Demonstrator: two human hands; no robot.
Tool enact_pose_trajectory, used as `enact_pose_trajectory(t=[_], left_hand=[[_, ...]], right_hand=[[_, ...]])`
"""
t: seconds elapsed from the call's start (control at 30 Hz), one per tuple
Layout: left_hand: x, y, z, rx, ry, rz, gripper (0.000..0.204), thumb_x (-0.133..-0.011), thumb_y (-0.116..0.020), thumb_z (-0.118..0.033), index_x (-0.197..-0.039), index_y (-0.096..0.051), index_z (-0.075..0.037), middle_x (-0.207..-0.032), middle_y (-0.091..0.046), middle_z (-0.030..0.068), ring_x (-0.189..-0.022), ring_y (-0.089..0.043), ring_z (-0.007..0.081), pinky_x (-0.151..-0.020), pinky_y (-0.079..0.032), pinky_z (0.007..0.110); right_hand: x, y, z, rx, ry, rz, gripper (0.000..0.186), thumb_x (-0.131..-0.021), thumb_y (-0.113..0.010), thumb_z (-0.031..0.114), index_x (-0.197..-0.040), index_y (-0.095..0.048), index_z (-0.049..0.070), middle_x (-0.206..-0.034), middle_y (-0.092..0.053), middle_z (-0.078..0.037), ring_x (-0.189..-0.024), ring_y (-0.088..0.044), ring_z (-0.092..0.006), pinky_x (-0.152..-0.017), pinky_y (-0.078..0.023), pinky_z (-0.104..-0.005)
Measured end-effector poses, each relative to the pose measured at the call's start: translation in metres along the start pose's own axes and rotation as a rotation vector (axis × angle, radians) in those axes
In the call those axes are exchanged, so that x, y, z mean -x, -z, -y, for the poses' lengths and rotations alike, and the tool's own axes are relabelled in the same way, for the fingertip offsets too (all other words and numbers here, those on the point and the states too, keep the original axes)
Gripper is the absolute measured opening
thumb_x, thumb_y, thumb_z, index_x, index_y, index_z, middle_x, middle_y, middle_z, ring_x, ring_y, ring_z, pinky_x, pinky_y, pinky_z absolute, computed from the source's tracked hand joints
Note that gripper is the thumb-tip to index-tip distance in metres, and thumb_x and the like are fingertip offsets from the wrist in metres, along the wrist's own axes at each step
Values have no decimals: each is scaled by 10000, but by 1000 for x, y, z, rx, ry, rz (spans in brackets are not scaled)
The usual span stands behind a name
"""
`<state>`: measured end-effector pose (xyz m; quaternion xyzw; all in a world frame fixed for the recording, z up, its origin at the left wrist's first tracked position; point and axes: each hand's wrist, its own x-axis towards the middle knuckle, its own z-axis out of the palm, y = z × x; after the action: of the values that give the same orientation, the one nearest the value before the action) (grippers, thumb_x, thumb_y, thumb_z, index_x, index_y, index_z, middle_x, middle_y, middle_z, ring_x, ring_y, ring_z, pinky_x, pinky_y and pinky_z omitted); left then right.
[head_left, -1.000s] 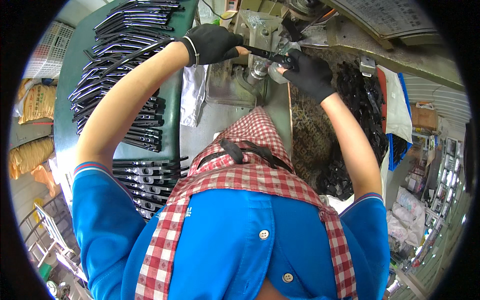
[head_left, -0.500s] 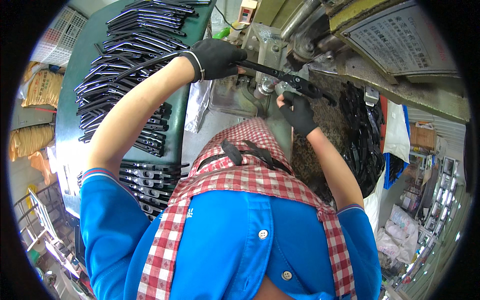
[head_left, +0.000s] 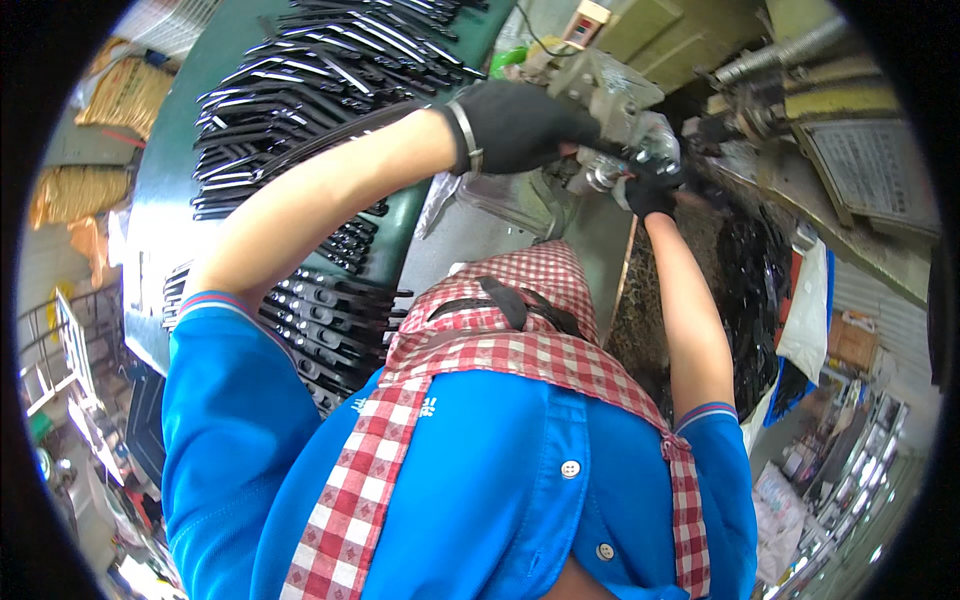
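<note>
Two black-gloved hands up front, and you have both of them working close together at the metal fixture (head_left: 601,178). Your left hand (head_left: 525,128) has its fingers wrapped around a dark part (head_left: 618,151), which reaches out past your thumb toward the fixture, its far end just beside your right hand (head_left: 654,190). Those right fingers are small, blurred and partly hidden, so whether they grip the part or only touch it, I can't tell. Over on your left, the green table (head_left: 218,65) carries row upon row of glossy black bent bars (head_left: 300,85), your left forearm crossing above them. Nearer your body, flat black pieces with round holes (head_left: 325,325) sit stacked side by side. Now across to your right: a heap of black parts (head_left: 755,290) lies beyond your forearm, and the machine (head_left: 790,170) looms above, bearing a pale plate (head_left: 872,175). Your red-and-white checked apron (head_left: 490,352) sits right below the fixture.
</note>
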<state>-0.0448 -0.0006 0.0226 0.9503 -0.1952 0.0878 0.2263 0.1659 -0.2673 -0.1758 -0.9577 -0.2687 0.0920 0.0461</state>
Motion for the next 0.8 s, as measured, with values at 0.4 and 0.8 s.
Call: enact_pose_trajectory(t=[0.4,0.8], left_hand=[[329,46,11,-132,804,508,227,-761,-606,-113,-971,-689,-124,-850,-664,132,-789,-642,306,-696,-509,375],[414,-7,-35,-254,1257,73,166,-747,-573,-103,-900,-634,-89,-913,-613,101,-876,-610,319,-742,-499,403]], right_hand=[[5,0,-19,-311,252,-198,238,-795,-646,247,-863,-658,19,-769,-625,-216,-679,-619,-317,-615,-452,-389],[71,139,62,-1717,176,142,47,-906,-535,35,-941,-563,21,-852,-577,-79,-741,-559,-179,-678,-485,-359]])
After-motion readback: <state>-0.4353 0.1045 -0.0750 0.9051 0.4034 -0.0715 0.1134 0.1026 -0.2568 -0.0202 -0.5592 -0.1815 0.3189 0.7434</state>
